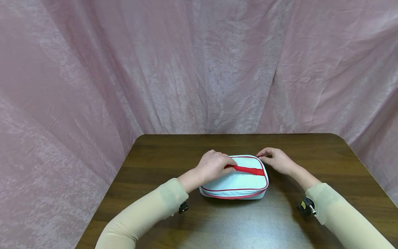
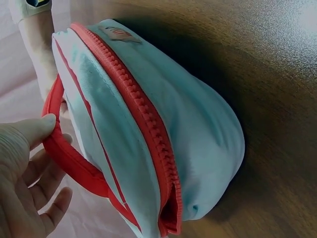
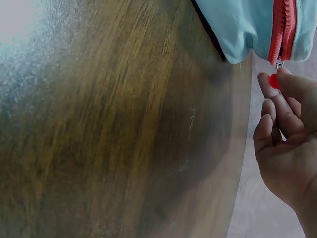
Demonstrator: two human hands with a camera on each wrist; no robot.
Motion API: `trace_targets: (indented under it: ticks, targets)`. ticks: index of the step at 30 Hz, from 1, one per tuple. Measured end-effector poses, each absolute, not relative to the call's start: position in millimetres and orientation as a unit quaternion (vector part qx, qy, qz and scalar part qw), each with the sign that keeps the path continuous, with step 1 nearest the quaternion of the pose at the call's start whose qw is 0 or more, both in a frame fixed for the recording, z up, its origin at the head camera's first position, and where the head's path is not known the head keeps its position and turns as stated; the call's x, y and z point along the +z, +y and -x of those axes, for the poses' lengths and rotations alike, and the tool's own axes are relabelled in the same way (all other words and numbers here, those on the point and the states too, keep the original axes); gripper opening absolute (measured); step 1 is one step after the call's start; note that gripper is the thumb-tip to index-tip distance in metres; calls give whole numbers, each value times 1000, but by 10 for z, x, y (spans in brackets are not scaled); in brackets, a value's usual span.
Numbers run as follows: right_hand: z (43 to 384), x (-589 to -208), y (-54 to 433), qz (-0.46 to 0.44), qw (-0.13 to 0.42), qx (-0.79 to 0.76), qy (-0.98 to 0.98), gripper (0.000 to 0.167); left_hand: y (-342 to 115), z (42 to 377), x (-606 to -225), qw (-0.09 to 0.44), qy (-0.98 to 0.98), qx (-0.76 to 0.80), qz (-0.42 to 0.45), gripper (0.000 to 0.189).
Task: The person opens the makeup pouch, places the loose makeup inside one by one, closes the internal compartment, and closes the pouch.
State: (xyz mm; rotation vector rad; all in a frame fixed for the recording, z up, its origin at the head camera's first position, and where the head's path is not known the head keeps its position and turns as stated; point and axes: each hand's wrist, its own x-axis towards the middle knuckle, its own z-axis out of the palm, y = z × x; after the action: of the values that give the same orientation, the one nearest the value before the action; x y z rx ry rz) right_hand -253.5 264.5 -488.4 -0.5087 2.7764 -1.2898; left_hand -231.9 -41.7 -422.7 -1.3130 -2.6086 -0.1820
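Observation:
A pale blue zippered pouch [image 1: 236, 181] with red trim lies on the wooden table. My left hand [image 1: 216, 166] pinches its red strap handle [image 1: 250, 170] between thumb and fingers, lifting the strap into an arch in the left wrist view. At the pouch's far right corner is my right hand [image 1: 278, 160]. In the right wrist view its thumb and forefinger pinch a red zipper pull [image 3: 274, 81] on a small metal link. The red zipper [image 2: 143, 109] runs round the pouch's side, its teeth meshed along the stretch facing the left wrist camera.
The brown table [image 1: 168, 152] has rounded far corners and reaches well past the pouch on both sides. Behind it hangs a pink velvet curtain [image 1: 199, 69]. A small dark device [image 1: 306, 206] is strapped at the right wrist, another [image 1: 183, 207] at the left.

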Motion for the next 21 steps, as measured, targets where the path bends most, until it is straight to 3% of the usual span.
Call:
trace_targets:
  ticks: [21]
  targets:
    - [2360, -4868, 2702, 160, -52, -346, 923, 16, -295, 2246, -4250, 97, -919, 28, 380, 8]
